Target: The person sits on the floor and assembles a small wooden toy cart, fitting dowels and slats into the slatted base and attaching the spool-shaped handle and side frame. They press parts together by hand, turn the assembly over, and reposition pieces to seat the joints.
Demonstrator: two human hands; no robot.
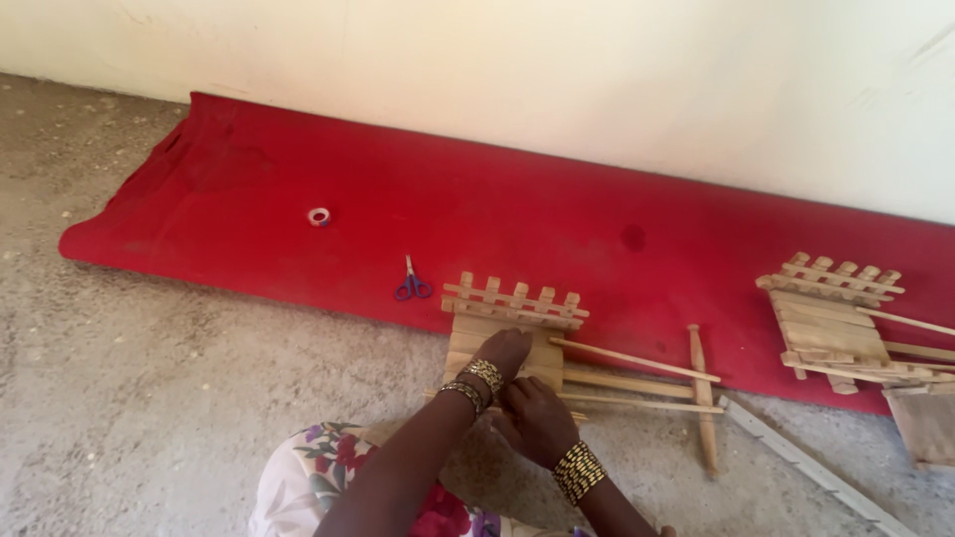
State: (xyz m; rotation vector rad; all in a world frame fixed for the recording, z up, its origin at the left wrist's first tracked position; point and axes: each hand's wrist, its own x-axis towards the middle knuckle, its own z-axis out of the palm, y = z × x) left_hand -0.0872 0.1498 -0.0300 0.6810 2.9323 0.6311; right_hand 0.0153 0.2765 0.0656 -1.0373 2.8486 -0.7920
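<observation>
— Floral cloth point(318, 477) at the bottom edge, over the person's lap. Both forearms reach forward from it, beaded bracelets on each wrist.

— Hands?

— Left hand point(502, 353) lies palm down on the wooden frame point(507, 338), fingers spread flat against its slats, gripping nothing. Right hand point(535, 418) sits just behind it, fingers curled at the frame's near edge; whether it pinches anything, cannot tell.

— Frame's position?

— Half on the red mat point(298, 199), half on the gritty floor point(149, 378). Short pegs stand in a row along its far rail. Thin sticks point(637, 363) run out from its right side to a turned crossbar point(702, 398).

— Other items?

— Blue-handled scissors point(412, 286) on the mat, just left of the frame. Tape roll point(318, 216) farther left, well apart. Second frame point(831, 318) at the right edge of the mat, similar build. Pale strip point(806, 462) lies slantwise on the floor near it.
</observation>
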